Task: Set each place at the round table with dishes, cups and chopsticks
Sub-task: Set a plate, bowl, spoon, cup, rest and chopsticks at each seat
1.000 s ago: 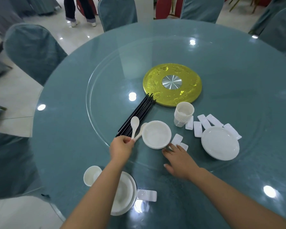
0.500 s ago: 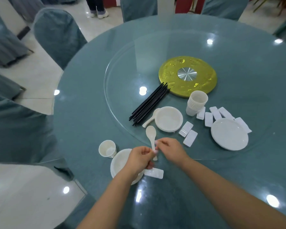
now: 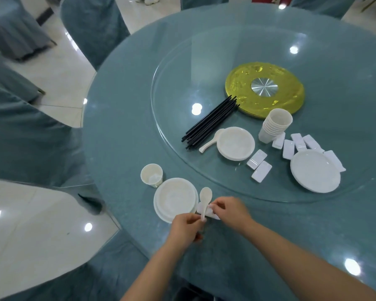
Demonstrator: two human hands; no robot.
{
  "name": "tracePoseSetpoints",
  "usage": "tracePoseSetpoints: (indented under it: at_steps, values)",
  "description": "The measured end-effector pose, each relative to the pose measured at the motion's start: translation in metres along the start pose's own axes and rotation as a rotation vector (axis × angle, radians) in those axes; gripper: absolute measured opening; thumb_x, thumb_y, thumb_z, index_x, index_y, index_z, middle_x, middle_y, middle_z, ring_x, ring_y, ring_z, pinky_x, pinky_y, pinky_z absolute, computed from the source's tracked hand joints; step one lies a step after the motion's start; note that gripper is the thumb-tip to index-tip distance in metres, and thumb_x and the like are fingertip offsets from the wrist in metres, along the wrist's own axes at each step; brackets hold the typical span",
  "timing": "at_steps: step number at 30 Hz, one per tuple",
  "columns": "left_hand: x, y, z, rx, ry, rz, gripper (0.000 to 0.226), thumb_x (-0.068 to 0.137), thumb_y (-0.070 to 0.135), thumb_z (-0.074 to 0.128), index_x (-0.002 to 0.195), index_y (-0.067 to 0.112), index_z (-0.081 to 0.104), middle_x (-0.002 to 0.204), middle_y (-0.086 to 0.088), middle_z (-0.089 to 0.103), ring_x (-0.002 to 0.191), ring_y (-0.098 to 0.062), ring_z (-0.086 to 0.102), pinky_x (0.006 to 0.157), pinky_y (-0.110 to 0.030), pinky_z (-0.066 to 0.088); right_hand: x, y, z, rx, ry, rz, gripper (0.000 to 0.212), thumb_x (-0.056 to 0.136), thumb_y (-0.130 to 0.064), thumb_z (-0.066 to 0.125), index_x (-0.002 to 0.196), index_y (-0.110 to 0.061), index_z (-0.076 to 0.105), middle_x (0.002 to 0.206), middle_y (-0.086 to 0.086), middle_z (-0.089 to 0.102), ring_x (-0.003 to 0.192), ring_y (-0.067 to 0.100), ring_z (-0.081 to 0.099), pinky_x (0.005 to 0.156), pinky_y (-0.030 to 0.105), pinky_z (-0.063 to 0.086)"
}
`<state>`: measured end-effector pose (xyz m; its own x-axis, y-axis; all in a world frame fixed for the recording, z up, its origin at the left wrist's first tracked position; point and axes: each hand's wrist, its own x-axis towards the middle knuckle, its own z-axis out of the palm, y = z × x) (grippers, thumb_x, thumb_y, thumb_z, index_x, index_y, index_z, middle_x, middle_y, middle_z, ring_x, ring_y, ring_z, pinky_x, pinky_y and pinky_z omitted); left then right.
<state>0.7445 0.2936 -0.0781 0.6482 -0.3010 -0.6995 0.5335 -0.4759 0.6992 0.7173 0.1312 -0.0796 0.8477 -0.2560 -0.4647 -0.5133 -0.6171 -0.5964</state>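
While hands hold the spoon [image 3: 205, 199], bowl [image 3: 174, 198] touching, cup [image 3: 151, 175] near

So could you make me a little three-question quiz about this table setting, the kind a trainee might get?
1. True or false: the black chopsticks lie on the glass turntable, not yet at the place being set.
2. What is the left hand holding?
A. a cup
B. a white spoon
C. a plate
3. Fill in: the single cup stands just beyond the ___ at the table's near edge.

Key
1. True.
2. B: it pinches the handle of the white spoon, while the right hand touches the small white rest beneath it.
3. Bowl: the cup stands by the bowl on its plate.
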Motion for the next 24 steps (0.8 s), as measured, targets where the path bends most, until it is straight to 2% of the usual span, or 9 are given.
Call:
tracePoseSetpoints:
  at_steps: [4, 7, 10, 13, 18, 24]
  values:
    - [0.002, -0.015, 0.002, -0.048, 0.005, -0.058, 0.013, 0.090, 0.018, 0.065, 0.086, 0.007, 0.071, 0.073, -0.010, 0.064, 0.056, -0.017, 0.057, 0.057, -0.024, 0.053, -0.004, 0.018, 0.002, -0.187, 0.088, -0.080, 0.019, 0.089, -0.032, 0.058, 0.100, -0.020, 0.068, 0.092, -0.003, 0.063, 0.091, 0.017, 0.056, 0.076, 0.027, 0.041]
    - [0.007, -0.023, 0.003, -0.069, 0.024, -0.088, 0.012, 0.091, 0.017, 0.065, 0.086, 0.009, 0.071, 0.071, -0.008, 0.063, 0.057, -0.016, 0.057, 0.060, -0.026, 0.054, -0.005, 0.027, 0.007, -0.258, 0.064, -0.115, 0.029, 0.088, -0.036, 0.059, 0.112, -0.020, 0.063, 0.104, -0.002, 0.059, 0.102, 0.016, 0.052, 0.085, 0.027, 0.041]
    - [0.009, -0.027, 0.002, -0.052, 0.032, -0.098, 0.011, 0.091, 0.017, 0.064, 0.086, 0.011, 0.071, 0.069, -0.005, 0.063, 0.057, -0.014, 0.058, 0.061, -0.025, 0.056, -0.006, 0.028, 0.010, -0.330, 0.044, -0.137, 0.035, 0.088, -0.039, 0.059, 0.118, -0.022, 0.059, 0.111, -0.003, 0.054, 0.107, 0.016, 0.048, 0.087, 0.026, 0.041]
    - [0.009, -0.033, 0.001, -0.024, 0.018, -0.090, 0.011, 0.091, 0.018, 0.064, 0.086, 0.012, 0.071, 0.069, -0.002, 0.063, 0.057, -0.013, 0.059, 0.059, -0.021, 0.051, -0.004, 0.027, 0.012, -0.369, 0.038, -0.154, 0.038, 0.087, -0.041, 0.060, 0.120, -0.024, 0.056, 0.111, -0.005, 0.051, 0.107, 0.015, 0.046, 0.086, 0.025, 0.041]
    - [0.008, -0.036, 0.001, 0.007, 0.002, -0.085, 0.012, 0.092, 0.018, 0.062, 0.084, 0.016, 0.070, 0.071, -0.002, 0.064, 0.059, -0.013, 0.058, 0.063, -0.021, 0.055, -0.001, 0.024, 0.016, -0.380, 0.048, -0.167, 0.033, 0.087, -0.036, 0.061, 0.116, -0.021, 0.057, 0.110, -0.004, 0.052, 0.106, 0.017, 0.046, 0.084, 0.026, 0.040]
    - [0.007, -0.036, 0.001, 0.003, 0.009, -0.090, 0.015, 0.094, 0.022, 0.060, 0.083, 0.019, 0.070, 0.074, -0.002, 0.066, 0.060, -0.012, 0.058, 0.059, -0.018, 0.050, 0.000, 0.025, 0.017, -0.387, 0.063, -0.171, 0.030, 0.087, -0.033, 0.059, 0.114, -0.020, 0.057, 0.109, -0.003, 0.052, 0.104, 0.018, 0.046, 0.083, 0.027, 0.041]
